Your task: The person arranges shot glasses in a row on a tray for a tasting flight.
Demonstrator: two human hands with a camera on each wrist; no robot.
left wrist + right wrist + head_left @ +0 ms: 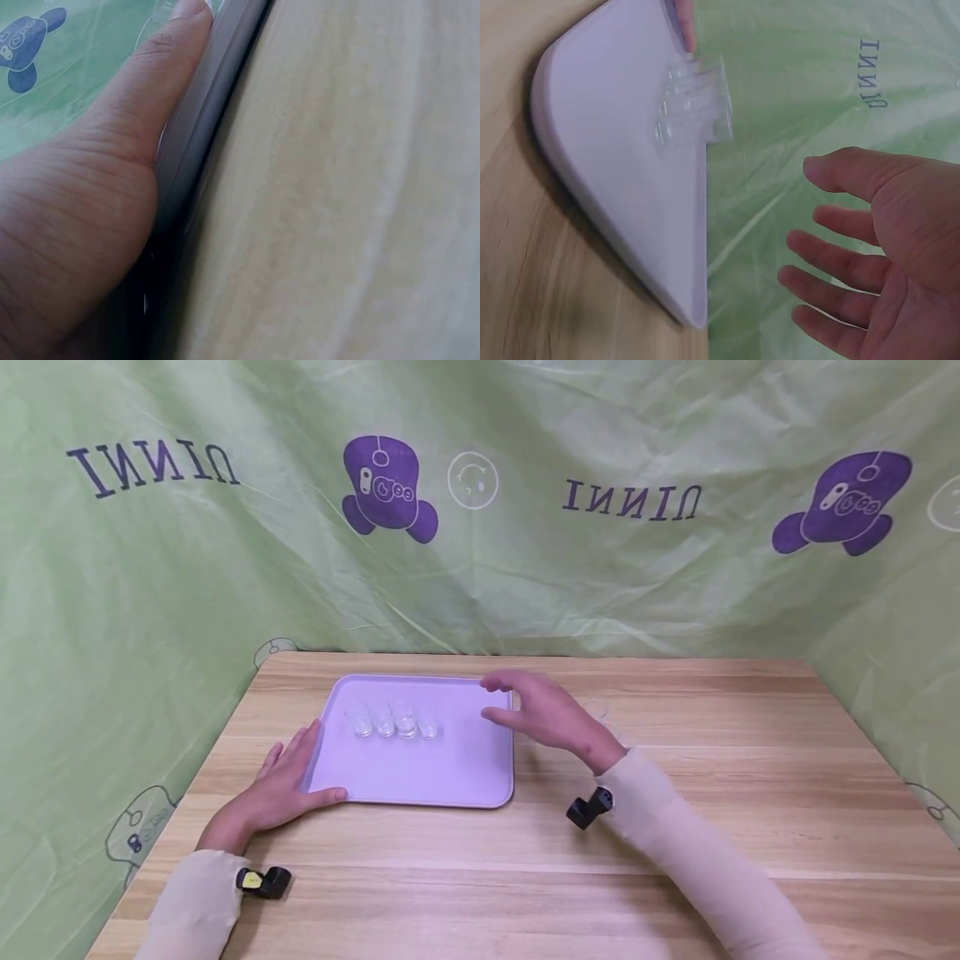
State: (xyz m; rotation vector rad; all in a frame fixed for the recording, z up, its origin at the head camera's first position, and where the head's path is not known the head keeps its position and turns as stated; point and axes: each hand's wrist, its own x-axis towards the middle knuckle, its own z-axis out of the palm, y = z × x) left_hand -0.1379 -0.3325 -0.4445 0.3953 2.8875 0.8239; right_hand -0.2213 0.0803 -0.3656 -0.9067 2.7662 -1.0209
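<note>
Four clear glasses (pixel 406 724) line a lilac tray (pixel 450 772) on the tabletop (pixel 750 777); your left hand (pixel 277 789) touches the tray's left edge, fingers straight, thumb apart; your right hand (pixel 546 714) hovers over its right rim, fingers apart.

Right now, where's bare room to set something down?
Tray: in front of the four glasses, and between them and the right hand. Table: before the tray, between the sleeves. Crowded: among the glasses, and by the left hand.

One tray (pixel 420 777), four glasses (pixel 407 723) between your left hand (pixel 285 785) and right hand (pixel 546 712), at least one faint glass (pixel 597 710) past the latter
</note>
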